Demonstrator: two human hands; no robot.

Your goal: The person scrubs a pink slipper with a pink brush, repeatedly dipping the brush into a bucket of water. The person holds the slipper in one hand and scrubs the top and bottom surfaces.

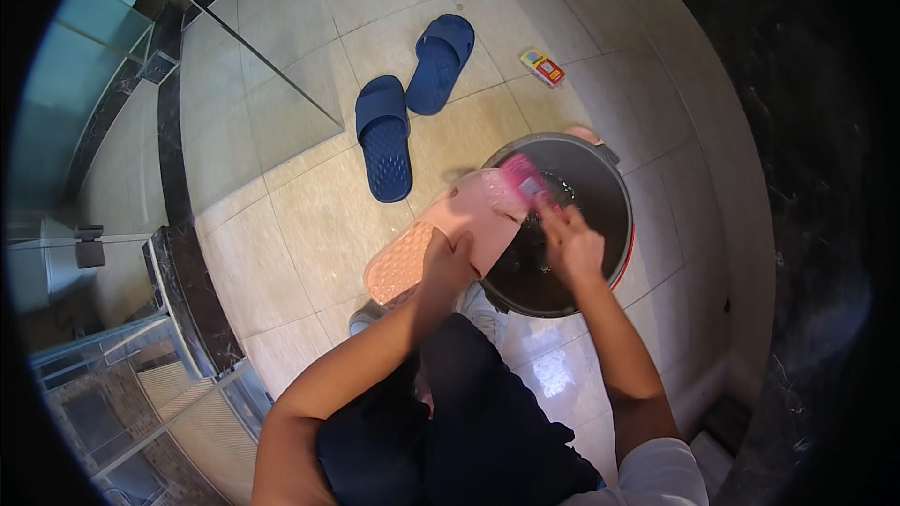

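My left hand (451, 261) grips a pink slide slipper (404, 260) by the side of its strap, its toe end over the bucket's left rim. In my right hand (575, 246) is a pink scrubbing brush (524, 179), slightly blurred, with its head against the slipper's toe. Its bristles are hard to make out. Below both hands stands a grey bucket (601, 161) with dark water in it. Part of another pink thing (583, 133) shows behind the bucket's far rim; most of it is hidden.
A pair of blue slide slippers (383, 137) lies on the tiled floor (302, 239) beyond the bucket. Farther right is a small yellow and red packet (543, 67) bearing writing. A glass panel (253, 49) rises at the left. My white shoe (485, 316) is close to the bucket.
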